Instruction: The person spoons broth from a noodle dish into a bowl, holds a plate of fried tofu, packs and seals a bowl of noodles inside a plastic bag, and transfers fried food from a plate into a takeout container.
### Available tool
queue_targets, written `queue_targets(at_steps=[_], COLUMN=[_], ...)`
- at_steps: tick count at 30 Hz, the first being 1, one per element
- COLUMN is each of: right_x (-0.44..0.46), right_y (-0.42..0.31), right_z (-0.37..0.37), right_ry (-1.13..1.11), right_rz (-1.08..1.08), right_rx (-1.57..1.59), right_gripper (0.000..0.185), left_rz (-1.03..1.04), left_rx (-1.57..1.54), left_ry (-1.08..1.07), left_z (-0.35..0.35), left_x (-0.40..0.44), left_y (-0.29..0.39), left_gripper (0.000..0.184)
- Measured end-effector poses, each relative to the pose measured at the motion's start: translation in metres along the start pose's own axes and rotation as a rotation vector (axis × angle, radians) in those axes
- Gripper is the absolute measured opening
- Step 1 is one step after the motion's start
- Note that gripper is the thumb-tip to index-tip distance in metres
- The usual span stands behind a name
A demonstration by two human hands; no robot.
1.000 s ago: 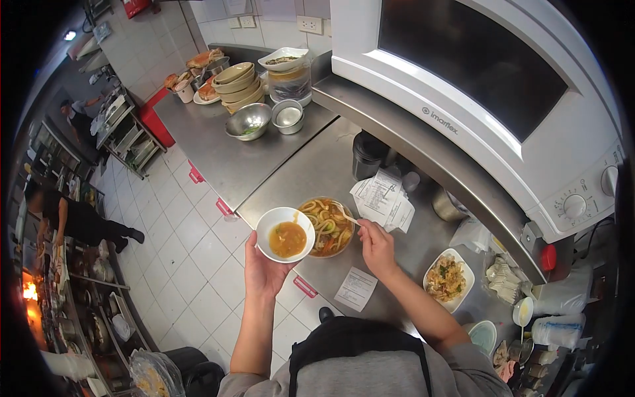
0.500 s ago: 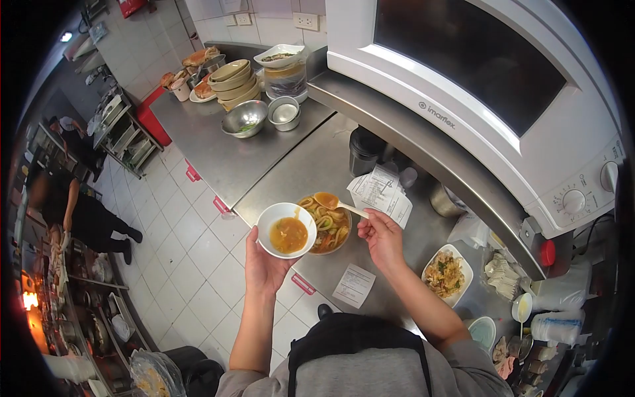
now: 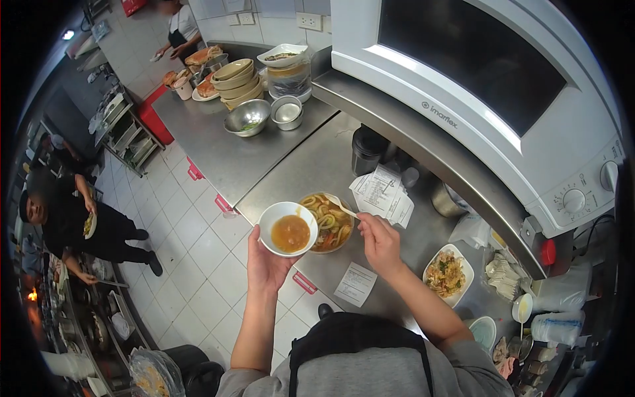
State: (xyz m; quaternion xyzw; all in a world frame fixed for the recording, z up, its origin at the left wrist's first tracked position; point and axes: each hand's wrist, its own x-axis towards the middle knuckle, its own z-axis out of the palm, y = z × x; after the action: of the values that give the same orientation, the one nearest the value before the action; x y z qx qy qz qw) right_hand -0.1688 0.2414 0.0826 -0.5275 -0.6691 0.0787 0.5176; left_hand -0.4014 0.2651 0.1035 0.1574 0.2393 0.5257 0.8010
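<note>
While left hand (image 3: 266, 268) gripped white bowl (image 3: 266, 222) of orange broth from below, thumb at side, right hand (image 3: 379, 243) held spoon (image 3: 346, 210), fingers closed on handle.

- Noodle bowl (image 3: 331, 252): on worktop (image 3: 291, 175), 3 o'clock of white bowl; contact between rims unclear. Spoon head at its 12 o'clock, handle running toward 4.
- Handling, as judged: near-level white bowl, close to noodle bowl, best for catching drips; short, slow spoon strokes, loose broth liable to slop.
- Paper slip (image 3: 356, 284): 5 o'clock of noodle bowl, best kept dry.
- Food dish (image 3: 467, 272): 4 o'clock, well apart.
</note>
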Motion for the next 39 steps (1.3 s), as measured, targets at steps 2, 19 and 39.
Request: queue_targets(at_steps=[2,19,39], right_x=[-0.009,-0.019,-0.008], right_y=[0.019,0.038,0.019], right_z=[0.006,0.015,0.004], right_ry=[-0.013,0.248,-0.008], right_rz=[-0.052,1.003,-0.066], right_rx=[-0.099,1.103,-0.141], right_gripper=[0.016,0.02,0.016], left_rz=[0.019,0.003,-0.006], left_rx=[-0.001,-0.043,-0.029], left_ry=[0.01,0.012,-0.008], left_z=[-0.003,0.001,-0.001], left_x=[-0.002,-0.006,0.001], left_y=[0.003,0.004,0.0], left_gripper=[0.06,0.062,0.06])
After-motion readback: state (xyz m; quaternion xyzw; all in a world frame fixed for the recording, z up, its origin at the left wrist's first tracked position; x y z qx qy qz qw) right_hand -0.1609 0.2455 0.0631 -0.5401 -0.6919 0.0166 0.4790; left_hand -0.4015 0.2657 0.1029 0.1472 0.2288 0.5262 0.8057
